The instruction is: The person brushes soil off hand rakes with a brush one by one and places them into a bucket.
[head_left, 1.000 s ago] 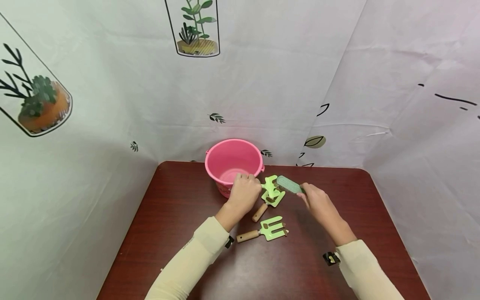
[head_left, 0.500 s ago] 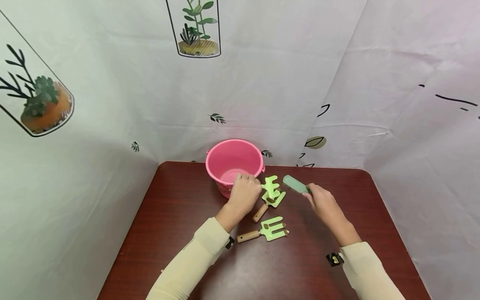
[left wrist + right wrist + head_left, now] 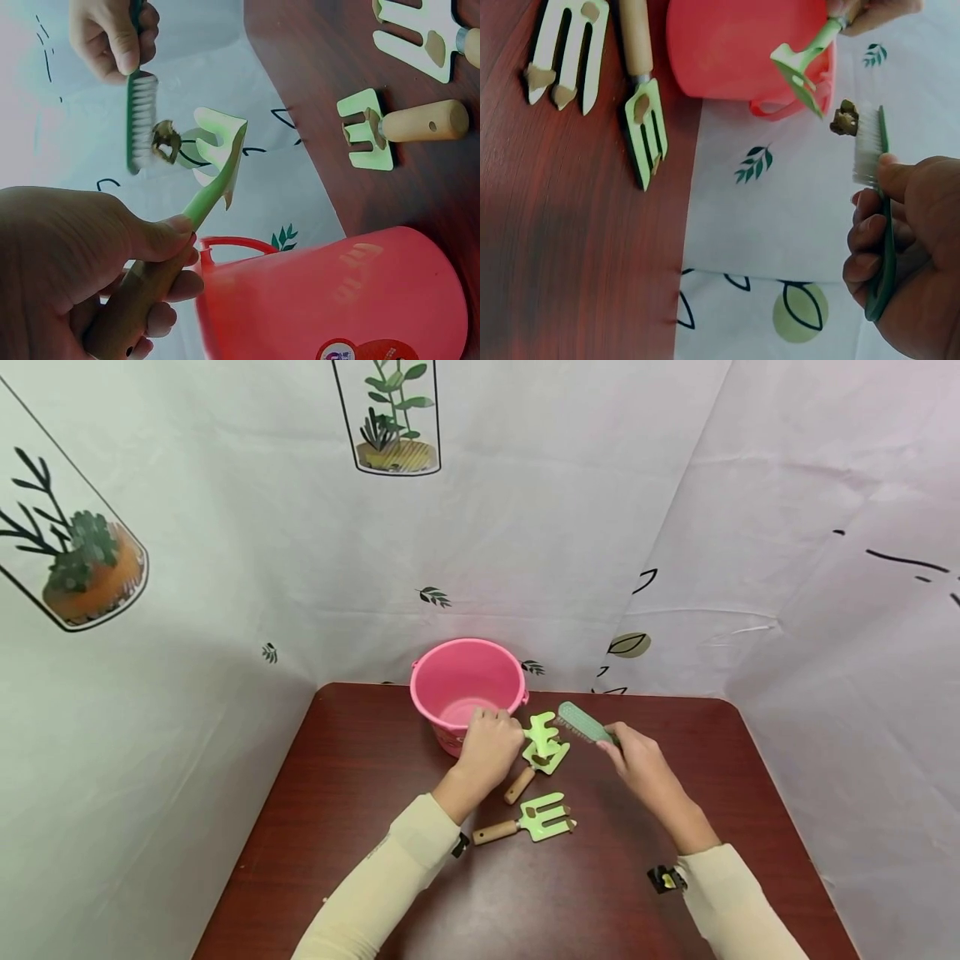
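My left hand (image 3: 487, 747) grips the wooden handle of a small hand rake (image 3: 208, 201) with a light-green head, held near the front of the pink bucket (image 3: 467, 681). My right hand (image 3: 641, 764) holds a green brush (image 3: 581, 721) by its handle, white bristles facing the rake. In both wrist views a brown clump (image 3: 844, 118) sits against the bristle tips, between brush and rake; a gap separates it from the rake. Below the rake lies a small green hand fork (image 3: 646, 127) with brown bits on it. A larger hand fork (image 3: 540, 818), also brown-spotted, lies nearer me.
The bucket stands upright at the back of the dark red-brown table (image 3: 337, 777), its inside showing no contents. White patterned cloth (image 3: 570, 527) hangs close behind the table and along both sides.
The brush first drew away from the rake to the right, then came back a little left and up toward it. My left hand and the rake have hardly moved.
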The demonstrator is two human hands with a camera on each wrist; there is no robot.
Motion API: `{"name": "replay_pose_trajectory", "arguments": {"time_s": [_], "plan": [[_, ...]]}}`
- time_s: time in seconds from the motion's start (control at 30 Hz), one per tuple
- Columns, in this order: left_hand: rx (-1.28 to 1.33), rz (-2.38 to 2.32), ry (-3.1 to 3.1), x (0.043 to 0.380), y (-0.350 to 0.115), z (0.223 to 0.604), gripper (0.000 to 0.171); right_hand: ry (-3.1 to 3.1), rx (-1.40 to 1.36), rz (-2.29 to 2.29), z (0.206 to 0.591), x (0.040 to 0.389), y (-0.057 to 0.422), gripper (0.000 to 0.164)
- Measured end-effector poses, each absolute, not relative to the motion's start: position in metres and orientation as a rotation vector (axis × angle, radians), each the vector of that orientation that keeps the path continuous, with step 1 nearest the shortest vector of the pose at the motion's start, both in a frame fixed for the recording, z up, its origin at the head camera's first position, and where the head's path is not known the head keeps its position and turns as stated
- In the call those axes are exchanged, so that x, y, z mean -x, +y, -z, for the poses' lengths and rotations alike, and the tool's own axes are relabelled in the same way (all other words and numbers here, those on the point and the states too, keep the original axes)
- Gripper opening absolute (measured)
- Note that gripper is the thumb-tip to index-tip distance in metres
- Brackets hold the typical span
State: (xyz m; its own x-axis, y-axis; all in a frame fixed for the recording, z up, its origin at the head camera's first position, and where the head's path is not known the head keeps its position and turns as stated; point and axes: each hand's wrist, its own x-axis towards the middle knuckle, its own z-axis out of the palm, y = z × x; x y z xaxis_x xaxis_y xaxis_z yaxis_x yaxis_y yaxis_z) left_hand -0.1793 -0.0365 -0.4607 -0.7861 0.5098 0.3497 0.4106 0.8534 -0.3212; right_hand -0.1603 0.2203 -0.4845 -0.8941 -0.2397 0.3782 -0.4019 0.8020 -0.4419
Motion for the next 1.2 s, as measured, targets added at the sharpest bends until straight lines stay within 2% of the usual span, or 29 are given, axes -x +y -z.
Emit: {"name": "replay_pose_trajectory", "arguments": {"time_s": [0.43, 1.2], "plan": [[0.672, -0.326, -2.598, 0.178, -0.029, 0.458, 0.011, -2.702, -0.558, -0.745, 0.496, 0.163, 0.199, 0.021], [0.681, -0.323, -2.587, 0.181, -0.036, 0.462, 0.012, -2.701, -0.533, -0.623, 0.503, 0.162, 0.218, 0.020]]}}
